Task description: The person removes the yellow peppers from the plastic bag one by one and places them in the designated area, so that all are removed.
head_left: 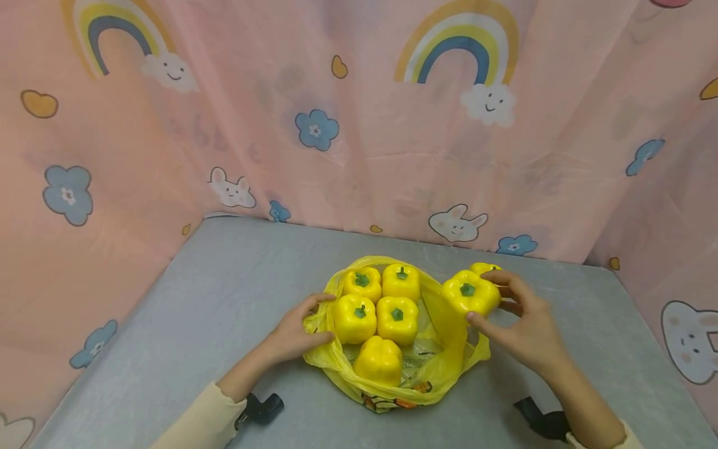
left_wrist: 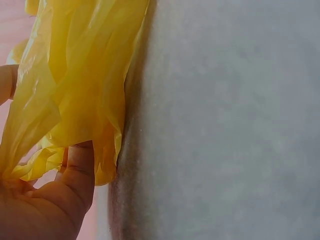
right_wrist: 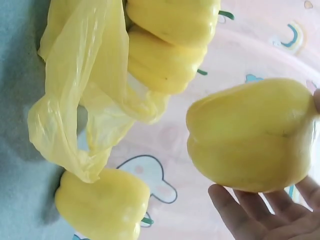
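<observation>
A yellow plastic bag (head_left: 457, 368) sits on the table with its mouth spread wide. Inside it are several yellow bell peppers (head_left: 397, 319), most with green stems upward; the front one shows no stem. My left hand (head_left: 294, 330) holds the bag's left rim, and in the left wrist view the bag's film (left_wrist: 85, 75) hangs by its fingers. Between thumb and fingers my right hand (head_left: 530, 327) holds another yellow bell pepper (right_wrist: 250, 135), raised at the bag's right edge. One more bell pepper (right_wrist: 102, 202) lies on the table outside the bag, mostly hidden behind the held one in the head view.
The grey table (head_left: 224, 280) extends around the bag. A pink curtain (head_left: 359, 168) with rainbows, rabbits and flowers stands along its back and sides. Black wrist mounts (head_left: 263, 408) show at both forearms.
</observation>
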A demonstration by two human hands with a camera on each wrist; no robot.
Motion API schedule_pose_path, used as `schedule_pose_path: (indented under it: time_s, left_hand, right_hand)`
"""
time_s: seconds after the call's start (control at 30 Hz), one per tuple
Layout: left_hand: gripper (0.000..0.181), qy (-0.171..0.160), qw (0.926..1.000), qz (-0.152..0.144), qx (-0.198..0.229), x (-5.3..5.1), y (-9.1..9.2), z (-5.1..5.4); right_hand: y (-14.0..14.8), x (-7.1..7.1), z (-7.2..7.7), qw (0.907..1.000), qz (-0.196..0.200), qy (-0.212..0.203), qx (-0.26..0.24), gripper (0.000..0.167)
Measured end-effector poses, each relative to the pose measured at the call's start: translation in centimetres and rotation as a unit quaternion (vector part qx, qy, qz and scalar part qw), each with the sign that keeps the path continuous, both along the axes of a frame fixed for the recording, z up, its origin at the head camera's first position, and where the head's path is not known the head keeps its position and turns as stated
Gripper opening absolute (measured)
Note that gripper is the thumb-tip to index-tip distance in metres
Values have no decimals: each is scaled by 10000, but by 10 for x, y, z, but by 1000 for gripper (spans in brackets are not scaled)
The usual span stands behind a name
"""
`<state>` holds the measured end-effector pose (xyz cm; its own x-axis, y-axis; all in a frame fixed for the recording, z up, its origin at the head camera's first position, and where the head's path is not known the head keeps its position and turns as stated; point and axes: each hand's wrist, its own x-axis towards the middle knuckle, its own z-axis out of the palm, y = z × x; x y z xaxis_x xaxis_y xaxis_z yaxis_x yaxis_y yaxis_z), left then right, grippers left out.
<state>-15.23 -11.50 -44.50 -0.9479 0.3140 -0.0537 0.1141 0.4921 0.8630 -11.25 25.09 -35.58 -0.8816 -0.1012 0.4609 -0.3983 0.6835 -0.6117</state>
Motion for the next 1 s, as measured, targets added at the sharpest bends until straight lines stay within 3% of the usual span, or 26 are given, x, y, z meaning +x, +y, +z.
schedule_pose_path:
  time_s: [0.43,0.6,0.83,1.0]
  left_hand:
    - [61,-4,10000,-29,-40,0,0,-3]
    - [61,11,10000,-50,-28,0,-1,-2]
    - [62,9,10000,-65,-36,-1,-2,-1]
    - [61,-8,10000,-66,-5,-2,-1,0]
  right_hand:
    - [20,-10,6,9931,-961,459,-485,62]
    - [30,-12,10,9860,-1438,384,-751,61]
    - [43,-16,8,9765,-1777,320,-1174,58]
    - [54,-20,3,9707,-2058,276,-1209,55]
